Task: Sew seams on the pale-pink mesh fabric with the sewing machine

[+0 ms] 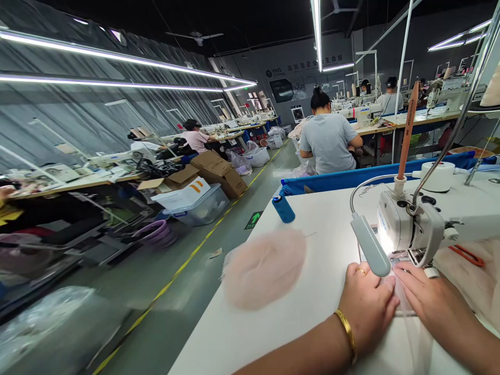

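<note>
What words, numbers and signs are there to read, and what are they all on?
"YING": back wall
"生命线": the same wall; other writing there is too blurred
"JUKI": white sewing machine ahead
White arrow, no words: green floor sign
Too small or blurred: lettering on the brown pencil and near sewing machine

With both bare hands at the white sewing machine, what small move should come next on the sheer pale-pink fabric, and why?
Probably ease the sheer pale-pink fabric slightly forward: the left hand and right hand are close together at its strip, beside the working end of the white sewing machine, and more fabric trails back toward the person.
</note>
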`<state>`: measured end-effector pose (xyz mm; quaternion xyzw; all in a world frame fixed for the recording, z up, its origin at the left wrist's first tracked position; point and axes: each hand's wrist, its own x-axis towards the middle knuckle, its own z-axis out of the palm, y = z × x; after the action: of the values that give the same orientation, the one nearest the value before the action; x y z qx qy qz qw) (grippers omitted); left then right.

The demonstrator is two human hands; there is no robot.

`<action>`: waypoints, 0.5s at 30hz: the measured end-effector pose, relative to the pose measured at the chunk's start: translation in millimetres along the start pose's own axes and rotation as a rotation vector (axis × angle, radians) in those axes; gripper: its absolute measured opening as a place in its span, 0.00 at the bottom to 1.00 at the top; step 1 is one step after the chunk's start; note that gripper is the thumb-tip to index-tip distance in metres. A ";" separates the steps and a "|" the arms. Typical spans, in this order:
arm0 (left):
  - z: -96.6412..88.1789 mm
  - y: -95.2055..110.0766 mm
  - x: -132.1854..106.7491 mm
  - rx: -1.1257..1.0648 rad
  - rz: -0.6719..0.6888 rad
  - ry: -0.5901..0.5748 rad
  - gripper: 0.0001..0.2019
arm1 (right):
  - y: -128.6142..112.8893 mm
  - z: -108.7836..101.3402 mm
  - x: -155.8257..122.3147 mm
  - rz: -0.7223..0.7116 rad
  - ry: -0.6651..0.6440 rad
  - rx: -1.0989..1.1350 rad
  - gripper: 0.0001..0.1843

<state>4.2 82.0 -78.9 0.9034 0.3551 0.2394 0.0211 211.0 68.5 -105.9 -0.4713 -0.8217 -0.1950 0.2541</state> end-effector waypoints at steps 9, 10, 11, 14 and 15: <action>2.9 -4.0 -1.9 -0.044 -0.020 -0.049 0.11 | 1.5 3.4 0.1 0.058 -0.024 0.049 0.23; 0.8 -4.2 -1.6 -0.051 -0.021 -0.061 0.12 | 1.6 2.7 0.4 0.057 -0.026 0.061 0.23; -2.5 -4.5 -1.4 -0.058 -0.019 -0.078 0.13 | 2.0 1.6 -0.1 0.054 -0.034 0.078 0.23; -17.7 -6.7 -3.5 -0.086 0.006 -0.162 0.23 | 5.7 -5.9 -6.6 0.056 -0.064 0.172 0.22; -23.1 -7.8 -5.6 -0.096 0.032 -0.196 0.28 | 7.7 -10.4 -9.9 0.057 -0.080 0.221 0.19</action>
<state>-14.5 81.1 -62.5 0.9261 0.3248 0.1670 0.0951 224.4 59.7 -103.0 -0.4711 -0.8339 -0.0769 0.2771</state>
